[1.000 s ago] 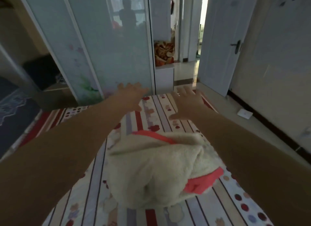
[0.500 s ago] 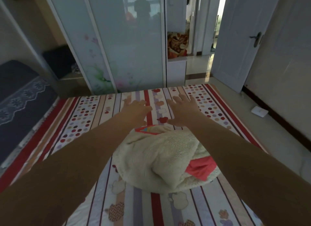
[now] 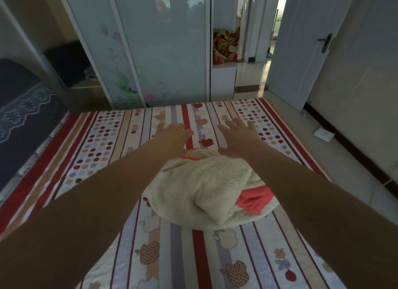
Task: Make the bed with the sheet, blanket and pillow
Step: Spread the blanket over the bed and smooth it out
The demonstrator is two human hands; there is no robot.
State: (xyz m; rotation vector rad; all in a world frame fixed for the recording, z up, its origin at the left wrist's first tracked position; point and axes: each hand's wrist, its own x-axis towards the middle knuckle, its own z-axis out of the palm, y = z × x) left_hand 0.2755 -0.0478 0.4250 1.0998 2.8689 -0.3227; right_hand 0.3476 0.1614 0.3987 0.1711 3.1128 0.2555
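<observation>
Quick status: both hands are empty rn. Our left hand (image 3: pixel 172 138) and right hand (image 3: pixel 239 138) are reached out flat, fingers straight and spread, nothing pinched or held. They're over the striped sheet (image 3: pixel 103 151). Tbh we can't tell if the palms actually press on it or just hover.

What the next move turns on, imo: the blanket (image 3: pixel 202 191) lies on OUR side of the hands, not beyond them. It's a cream fleece heap w/ a red lining (image 3: pixel 254 200) poking out on the right, bunched up approx in the middle of the sheet. Its far edge sits right at the base of the hands. The heel of the right hand looks to overlap that edge and the left heel is just beside it. So it's pretty even, w/ the right hand maybe a touch nearer.

The heap is wider than it is deep. Its long axis runs roughly left-right, tilted a bit w/ the right end nearer us.

Our guess: draw both hands in toward the body, grab that far edge one hand per side, then drag it out toward the far end of the sheet. The sheet looks laid flat already. The pillow isn't in view.
</observation>
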